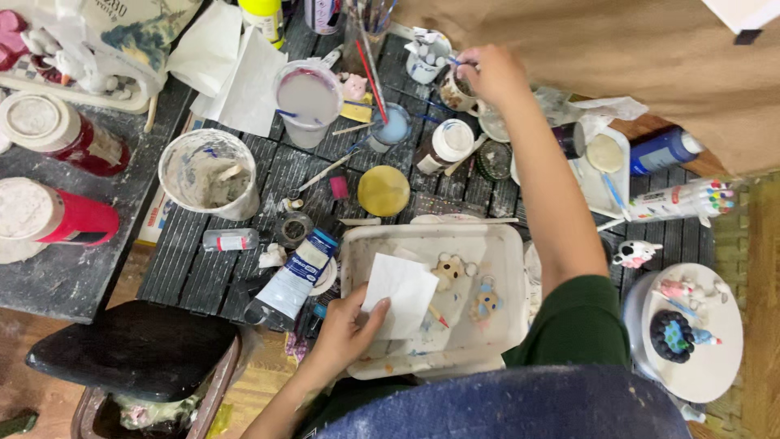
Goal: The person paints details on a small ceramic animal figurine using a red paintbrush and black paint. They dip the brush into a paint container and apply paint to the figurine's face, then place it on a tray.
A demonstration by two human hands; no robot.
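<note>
- Blue cloth filled the bottom edge of the frame, nearest the camera, with a green sleeve just above it.
- Left hand, low and centre, pinched a white paper square between thumb and fingers, holding it over the white tray.
- Right hand, at upper centre, was closed around a thin brush whose tip pointed toward a small white cup; a brown-stained cup sat just beneath the hand.
- Two small painted figures lay in the tray beside the paper, already coloured in tan and blue. As a judgement, painting was well along, with touch-ups left.
- More finished figures stood on a round white plate at lower right, which suggested several pieces were done.
- Large white paint tube with a blue band and blue cap lay slanted left of the tray.
- Two red jars with white lids lay at the left edge, one above the other.
- Small clear bottle with a red and white label lay on its side near the tube.
- Blue bottle with a white cap lay at upper right, above a pack of coloured markers.
- Yellow round lid sat at centre, above the tray.
- White tub, smeared grey inside, stood at left of centre.
</note>
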